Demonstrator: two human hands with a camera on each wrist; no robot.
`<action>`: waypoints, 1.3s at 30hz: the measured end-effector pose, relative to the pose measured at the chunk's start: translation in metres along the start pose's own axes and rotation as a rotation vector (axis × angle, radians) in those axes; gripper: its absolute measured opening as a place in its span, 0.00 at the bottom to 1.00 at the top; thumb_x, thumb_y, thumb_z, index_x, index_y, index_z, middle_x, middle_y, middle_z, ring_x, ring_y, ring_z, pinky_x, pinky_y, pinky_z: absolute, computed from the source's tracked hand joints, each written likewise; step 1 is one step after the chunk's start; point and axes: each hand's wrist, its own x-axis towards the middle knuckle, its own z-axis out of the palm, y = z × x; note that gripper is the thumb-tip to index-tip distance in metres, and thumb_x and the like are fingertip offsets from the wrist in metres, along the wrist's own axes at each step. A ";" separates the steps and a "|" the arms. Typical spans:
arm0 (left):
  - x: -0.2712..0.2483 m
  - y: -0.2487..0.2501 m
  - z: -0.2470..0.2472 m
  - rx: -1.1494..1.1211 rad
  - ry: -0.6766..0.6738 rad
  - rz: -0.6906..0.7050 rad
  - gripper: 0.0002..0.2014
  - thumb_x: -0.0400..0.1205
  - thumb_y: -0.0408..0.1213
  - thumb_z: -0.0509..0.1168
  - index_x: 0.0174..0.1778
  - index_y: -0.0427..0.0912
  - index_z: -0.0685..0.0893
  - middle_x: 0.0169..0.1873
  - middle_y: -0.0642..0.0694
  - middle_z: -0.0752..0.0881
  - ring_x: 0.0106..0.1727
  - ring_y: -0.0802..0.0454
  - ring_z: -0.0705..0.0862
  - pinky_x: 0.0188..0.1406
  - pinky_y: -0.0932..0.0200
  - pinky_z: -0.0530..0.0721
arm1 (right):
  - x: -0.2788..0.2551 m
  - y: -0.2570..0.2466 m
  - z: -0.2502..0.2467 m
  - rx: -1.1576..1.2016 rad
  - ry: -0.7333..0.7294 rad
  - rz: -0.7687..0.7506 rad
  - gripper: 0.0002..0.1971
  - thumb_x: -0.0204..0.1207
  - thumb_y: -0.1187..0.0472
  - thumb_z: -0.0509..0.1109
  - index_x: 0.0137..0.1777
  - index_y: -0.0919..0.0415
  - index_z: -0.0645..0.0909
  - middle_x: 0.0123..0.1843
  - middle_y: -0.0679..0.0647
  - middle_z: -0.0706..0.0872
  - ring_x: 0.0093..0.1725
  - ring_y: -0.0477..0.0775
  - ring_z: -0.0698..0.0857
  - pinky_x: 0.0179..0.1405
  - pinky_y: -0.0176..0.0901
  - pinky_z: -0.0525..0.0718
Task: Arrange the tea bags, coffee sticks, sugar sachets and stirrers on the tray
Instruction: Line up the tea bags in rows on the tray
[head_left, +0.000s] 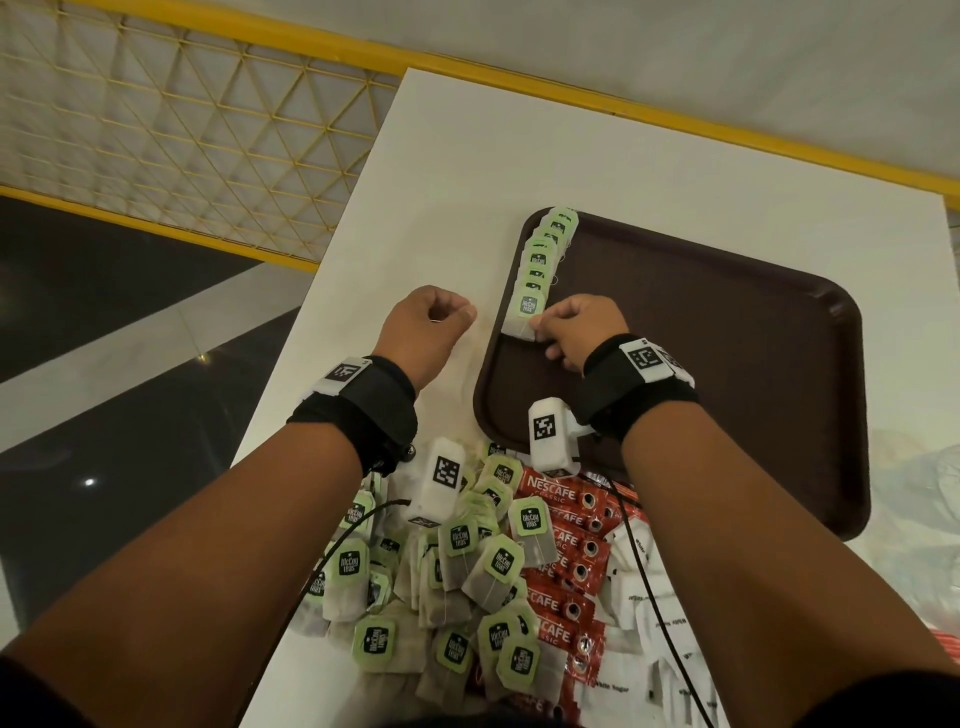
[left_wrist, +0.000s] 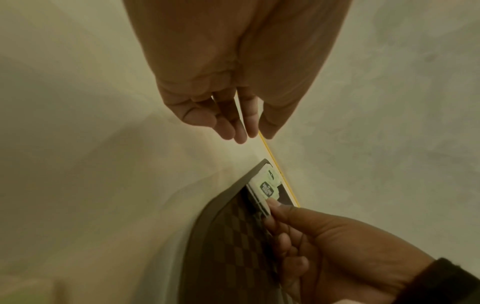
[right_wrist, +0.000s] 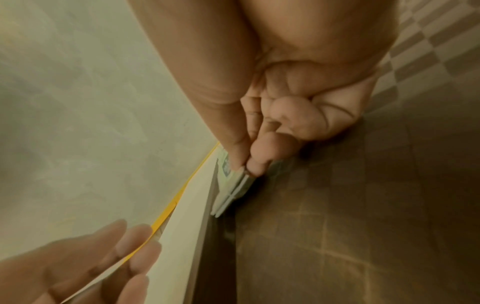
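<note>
While the right hand (head_left: 574, 332) pinches a tea bag (head_left: 525, 316), the left hand (head_left: 434, 325) hangs loose over the white table (head_left: 467, 171).

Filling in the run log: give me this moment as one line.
right hand: pinches tea bag at row's near end | left hand: holds nothing, beside tray | sticks, sachets: still off tray

A white table (head_left: 519, 166) fills the centre, a yellow lattice railing (head_left: 171, 130) crosses the upper left, and dark glossy floor (head_left: 104, 415) with light reflections lies lower left.
</note>
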 end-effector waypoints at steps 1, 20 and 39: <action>-0.002 -0.001 -0.002 -0.002 0.000 0.001 0.07 0.84 0.42 0.67 0.53 0.43 0.84 0.47 0.50 0.86 0.47 0.56 0.82 0.51 0.63 0.81 | -0.001 -0.001 -0.001 -0.012 0.007 0.003 0.07 0.80 0.61 0.72 0.41 0.59 0.80 0.39 0.52 0.86 0.27 0.47 0.80 0.25 0.38 0.76; -0.099 -0.027 -0.040 0.679 -0.476 0.065 0.23 0.80 0.46 0.71 0.69 0.41 0.78 0.62 0.44 0.82 0.59 0.46 0.83 0.61 0.50 0.81 | -0.136 0.029 0.034 -0.754 -0.303 -0.241 0.17 0.75 0.49 0.75 0.61 0.54 0.82 0.51 0.48 0.85 0.50 0.50 0.84 0.50 0.45 0.83; -0.099 -0.033 -0.017 0.829 -0.430 0.168 0.16 0.73 0.40 0.75 0.50 0.46 0.76 0.50 0.46 0.78 0.49 0.44 0.80 0.45 0.56 0.76 | -0.153 0.047 0.058 -0.829 -0.191 -0.300 0.11 0.70 0.50 0.78 0.45 0.51 0.80 0.48 0.49 0.82 0.51 0.55 0.80 0.57 0.49 0.80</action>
